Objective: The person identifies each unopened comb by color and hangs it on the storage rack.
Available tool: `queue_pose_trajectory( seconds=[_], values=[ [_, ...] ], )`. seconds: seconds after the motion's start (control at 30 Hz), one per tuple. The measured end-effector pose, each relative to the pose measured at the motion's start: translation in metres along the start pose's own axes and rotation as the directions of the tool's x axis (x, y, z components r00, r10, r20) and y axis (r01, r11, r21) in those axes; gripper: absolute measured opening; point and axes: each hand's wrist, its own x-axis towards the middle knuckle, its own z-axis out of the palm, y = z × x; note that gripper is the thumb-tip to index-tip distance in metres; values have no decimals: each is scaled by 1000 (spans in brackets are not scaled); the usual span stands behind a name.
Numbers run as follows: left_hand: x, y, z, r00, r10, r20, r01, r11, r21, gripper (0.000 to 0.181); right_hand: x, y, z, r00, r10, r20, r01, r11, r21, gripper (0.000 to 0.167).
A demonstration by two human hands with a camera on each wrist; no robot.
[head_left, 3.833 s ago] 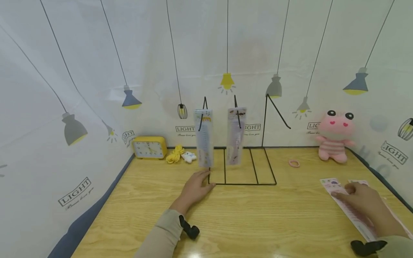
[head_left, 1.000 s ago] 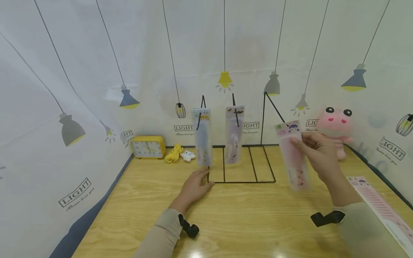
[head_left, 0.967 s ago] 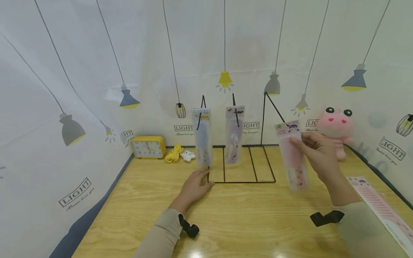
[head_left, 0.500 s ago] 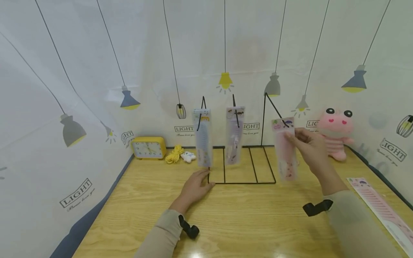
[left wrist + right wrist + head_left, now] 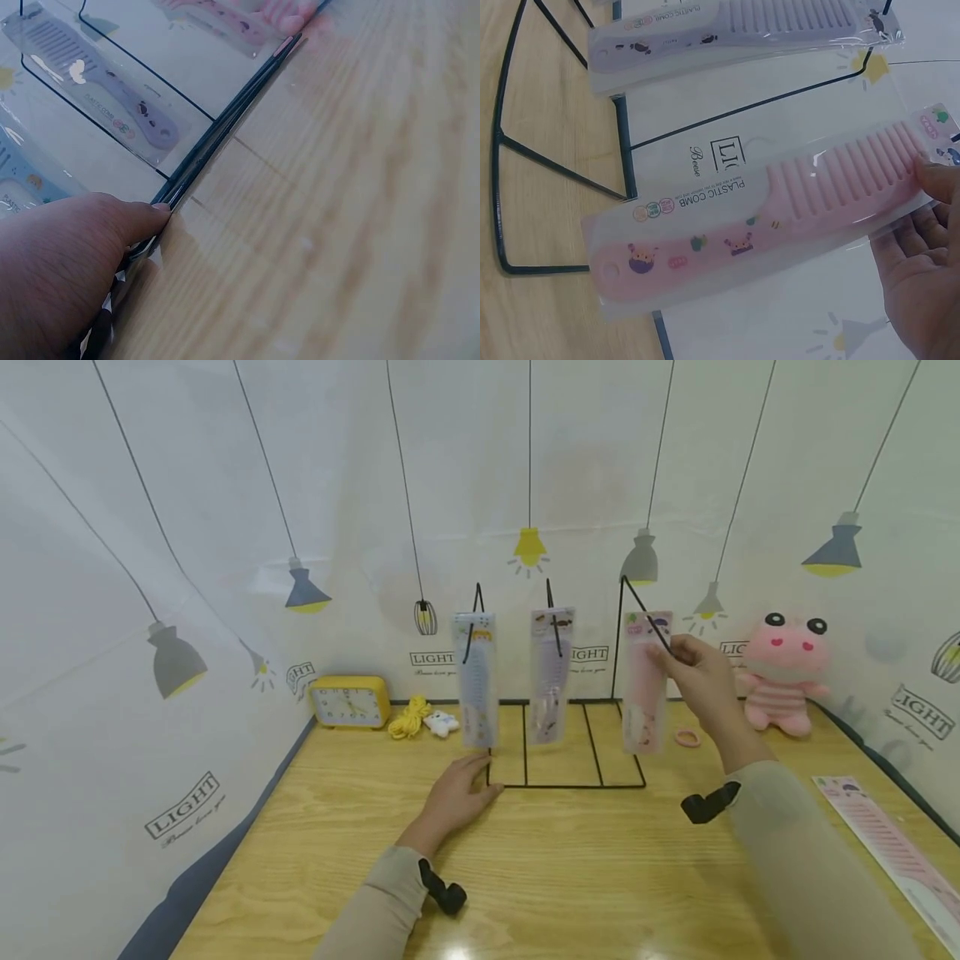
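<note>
In the head view my right hand point(image 5: 708, 681) pinches a packaged pink comb point(image 5: 645, 702) near its top, thumb in front. The comb hangs upright at the right hook point(image 5: 647, 610) of a black wire rack point(image 5: 570, 787), and the hook's front end crosses over the package's header. My left hand point(image 5: 453, 797) holds the front left corner of the rack's base; its thumb point(image 5: 142, 220) lies on the wire in the left wrist view, with the other fingers hidden there. A packaged blue comb point(image 5: 476, 689) hangs on the left hook, a packaged purple comb point(image 5: 550, 685) on the middle one.
Another packaged pink comb point(image 5: 885, 843) lies on the table at the right. Behind it sit a pink plush toy point(image 5: 787, 681) and a pink ring point(image 5: 687, 737). A yellow clock point(image 5: 349, 702), yellow cord point(image 5: 409, 718) and small white figure point(image 5: 441, 722) stand back left.
My right hand has picked up a packaged pink comb from the right of the table and moved it left and up along the right hook. My left hand has stayed at the rack's corner.
</note>
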Motion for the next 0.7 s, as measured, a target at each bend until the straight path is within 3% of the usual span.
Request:
queue_pose_trajectory(
  seconds=[0.33, 0.7],
  values=[
    [-1, 2, -1, 1000, -6, 10, 6, 1000, 2, 62, 22, 2, 11, 997, -68, -30, 65, 993, -98, 51],
    [-1, 4, -2, 1000, -16, 13, 16, 1000, -4, 61, 28, 2, 18, 997, -61, -38, 57, 994, -98, 55]
  ],
)
